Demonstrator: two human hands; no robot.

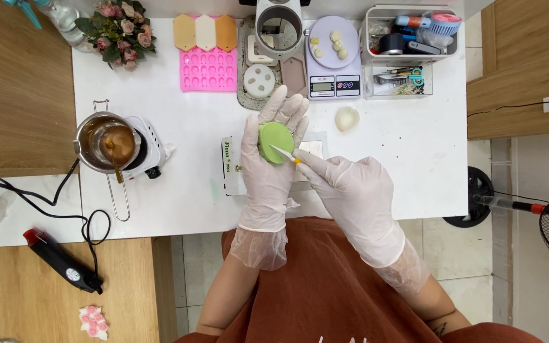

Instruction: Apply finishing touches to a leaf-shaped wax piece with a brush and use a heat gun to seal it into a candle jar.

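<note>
Bright, even light — soft shadows, sharp

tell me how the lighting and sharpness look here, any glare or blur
Head view: even, bright overhead light with soft shadows; the white table is nearly washed out; the left hand, green disc and right hand are sharp; mild glare on the metal pot.
</note>
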